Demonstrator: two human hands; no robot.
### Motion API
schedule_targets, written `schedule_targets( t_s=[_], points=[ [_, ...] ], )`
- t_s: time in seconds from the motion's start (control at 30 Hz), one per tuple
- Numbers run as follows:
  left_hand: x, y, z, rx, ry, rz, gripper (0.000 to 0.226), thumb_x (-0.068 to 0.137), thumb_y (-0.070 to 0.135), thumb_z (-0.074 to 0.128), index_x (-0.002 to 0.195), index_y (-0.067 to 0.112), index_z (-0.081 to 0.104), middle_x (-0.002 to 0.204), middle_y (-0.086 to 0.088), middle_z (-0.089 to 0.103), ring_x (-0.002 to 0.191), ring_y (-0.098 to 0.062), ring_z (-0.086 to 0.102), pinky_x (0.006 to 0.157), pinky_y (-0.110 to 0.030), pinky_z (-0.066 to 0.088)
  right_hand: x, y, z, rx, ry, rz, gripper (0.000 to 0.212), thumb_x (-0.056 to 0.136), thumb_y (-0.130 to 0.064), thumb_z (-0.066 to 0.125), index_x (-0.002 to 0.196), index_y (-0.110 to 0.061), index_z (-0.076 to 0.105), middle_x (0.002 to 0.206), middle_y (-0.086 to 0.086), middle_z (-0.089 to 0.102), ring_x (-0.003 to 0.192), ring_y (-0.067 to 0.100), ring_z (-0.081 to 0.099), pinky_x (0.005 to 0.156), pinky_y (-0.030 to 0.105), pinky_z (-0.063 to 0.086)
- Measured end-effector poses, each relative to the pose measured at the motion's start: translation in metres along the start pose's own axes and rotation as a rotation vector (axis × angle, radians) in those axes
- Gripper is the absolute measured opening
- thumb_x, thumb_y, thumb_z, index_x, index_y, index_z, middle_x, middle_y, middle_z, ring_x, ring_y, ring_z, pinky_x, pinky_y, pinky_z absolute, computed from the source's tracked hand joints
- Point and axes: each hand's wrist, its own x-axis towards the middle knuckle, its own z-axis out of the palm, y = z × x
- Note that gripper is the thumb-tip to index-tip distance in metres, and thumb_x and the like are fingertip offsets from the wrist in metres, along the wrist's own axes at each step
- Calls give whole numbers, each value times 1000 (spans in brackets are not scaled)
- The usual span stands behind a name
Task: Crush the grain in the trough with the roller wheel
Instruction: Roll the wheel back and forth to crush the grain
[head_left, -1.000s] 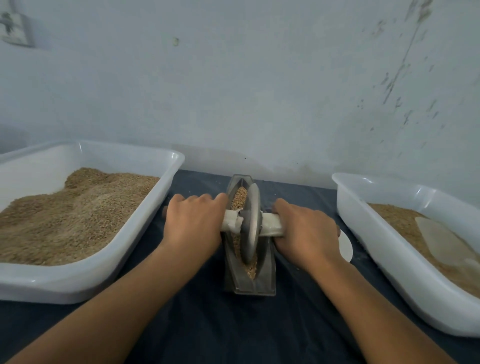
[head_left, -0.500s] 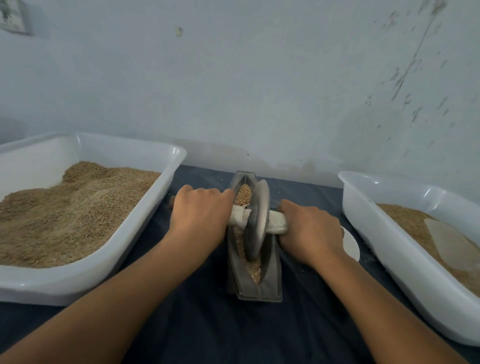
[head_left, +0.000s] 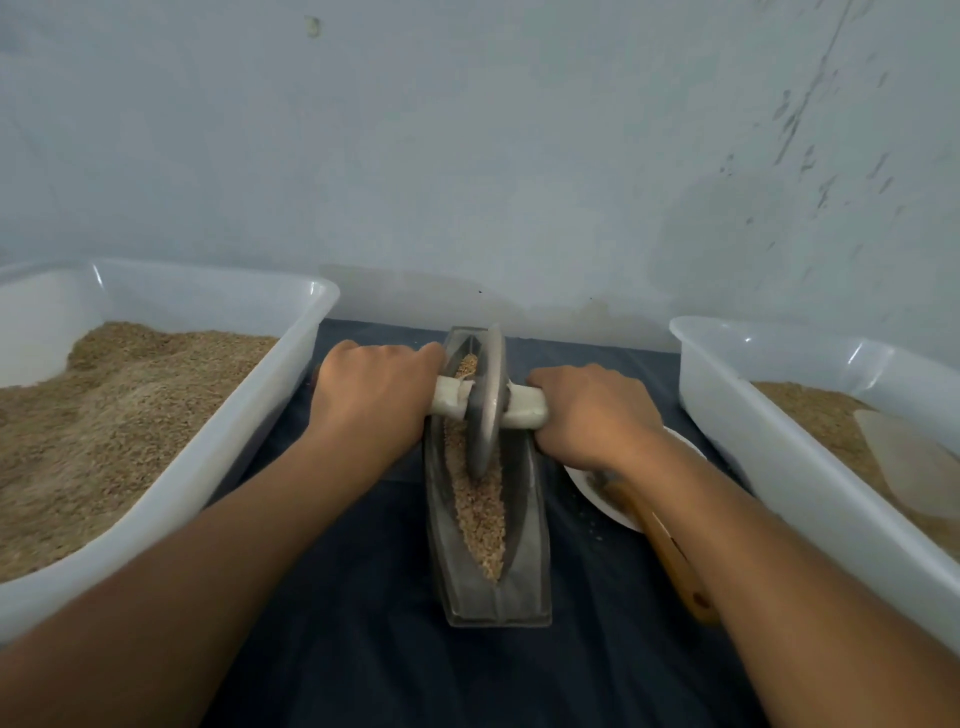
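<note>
A narrow grey metal trough lies lengthwise on the dark cloth, with crushed tan grain along its groove. A grey roller wheel stands upright in the far half of the trough on a white-wrapped axle. My left hand grips the axle's left end. My right hand grips the right end. Both sets of fingers curl round the handle and hide its tips.
A white tub heaped with grain stands at the left. Another white tub at the right holds grain and a pale scoop. A small white dish and a wooden handle lie under my right forearm. A wall rises close behind.
The wheel has rolled away from me toward the trough's far end, both hands moving with it. More crushed grain shows in the near half of the trough.
</note>
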Motion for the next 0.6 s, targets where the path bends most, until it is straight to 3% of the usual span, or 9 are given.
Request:
schedule_targets(
  t_s=[0.27,0.37,0.5,0.6],
  points=[
    [8,0,6,-7,44,-26,20,91,30,57,91,31,37,76,9,53,63,-16,47,68,-33,38,15,2,-6,44,-116,-36,11,75,-36,61,83,-36,53,80,-11,61,71,14,58,57,31,40],
    [4,1,5,-13,47,-36,23,90,33,59,92,33,37,77,10,52,63,-14,46,67,-33,35,11,1,-2,29,-60,-29,11,76,-35,59,82,-34,51,78,-9,60,68,16,57,56,32,42],
    [-6,3,0,23,55,-30,26,88,34,63,96,32,38,81,10,54,65,-14,46,67,-32,34,1,-1,1,9,22,-29,12,78,-35,58,83,-35,47,72,-9,55,60,13,49,50,29,30],
    [-14,5,-6,35,60,-28,31,85,31,64,96,31,34,82,10,53,66,-14,48,67,-32,32,-10,-4,2,22,68,-4,15,78,-34,57,79,-35,42,72,-8,55,61,18,50,51,30,30]
  ],
)
